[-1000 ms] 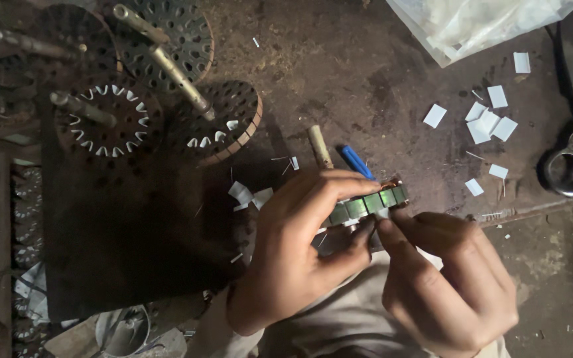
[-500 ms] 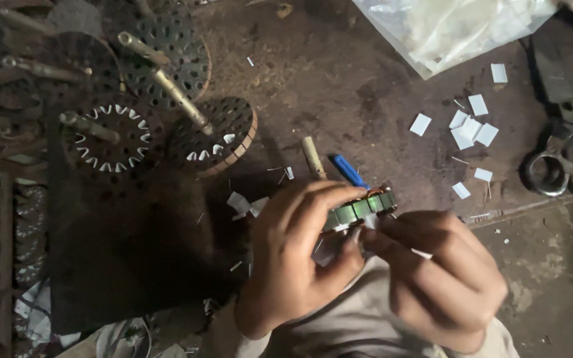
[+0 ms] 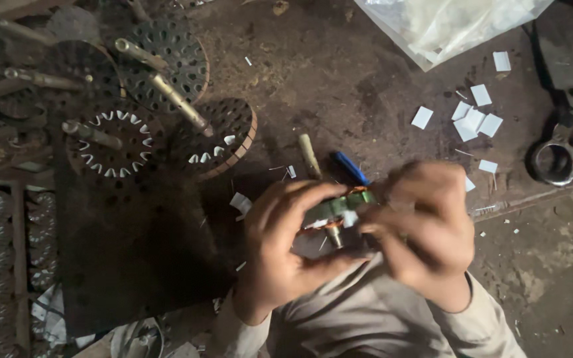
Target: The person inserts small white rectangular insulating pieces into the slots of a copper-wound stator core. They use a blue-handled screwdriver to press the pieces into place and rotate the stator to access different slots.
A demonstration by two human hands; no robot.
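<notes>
My left hand [image 3: 280, 248] and my right hand [image 3: 426, 229] grip one small round motor core [image 3: 339, 212] between them, low in the middle of the head view. The core has a green rim, copper at its centre and a white slip in one slot. My left fingers curl over its left side; my right hand, blurred, closes on its right side. Behind the hands lie a blue pen-like stick [image 3: 351, 168] and a pale wooden stick [image 3: 310, 156] on the dark workbench [image 3: 339, 79].
Several round slotted motor cores on shafts [image 3: 160, 106] stand at the upper left, some with white slips in their slots. Small white paper pieces [image 3: 472, 119] lie at the right, by scissors [image 3: 565, 149]. A clear plastic bag [image 3: 445, 23] lies at the top.
The core has turned in my hands; its copper centre now shows. My right hand has come up over its right side and is blurred. The view has shifted slightly.
</notes>
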